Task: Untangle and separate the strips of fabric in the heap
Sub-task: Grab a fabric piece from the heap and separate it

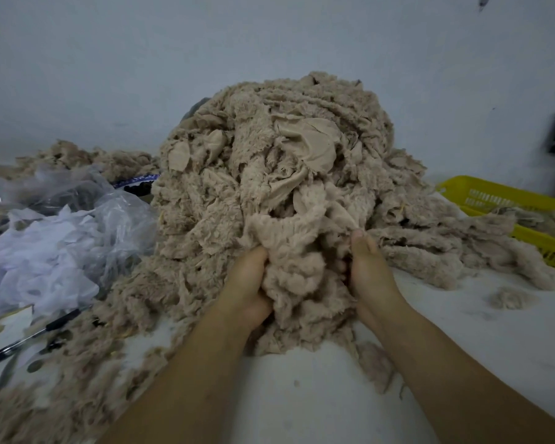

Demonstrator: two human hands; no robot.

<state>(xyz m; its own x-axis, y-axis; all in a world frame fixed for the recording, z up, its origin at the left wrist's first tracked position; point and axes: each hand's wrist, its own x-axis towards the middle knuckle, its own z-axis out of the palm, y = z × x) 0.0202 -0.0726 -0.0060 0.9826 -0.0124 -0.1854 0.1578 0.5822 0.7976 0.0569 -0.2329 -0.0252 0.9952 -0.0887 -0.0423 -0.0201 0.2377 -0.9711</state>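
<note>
Both hands, left hand [249, 283] and right hand [370, 267], clutch a fluffy beige clump [302, 277] at the tangled fabric heap [269, 155].

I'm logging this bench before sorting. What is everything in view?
heap: one, beige fluffy strips, table centre
clump: one, beige, front of heap
smaller pile: one, beige, back left
plastic bags: a few, clear, left
white scraps: one bundle, white, left
pen: one, black, front left
basket: one, yellow, right
table: one, white
left hand: grips clump
right hand: grips clump
</note>
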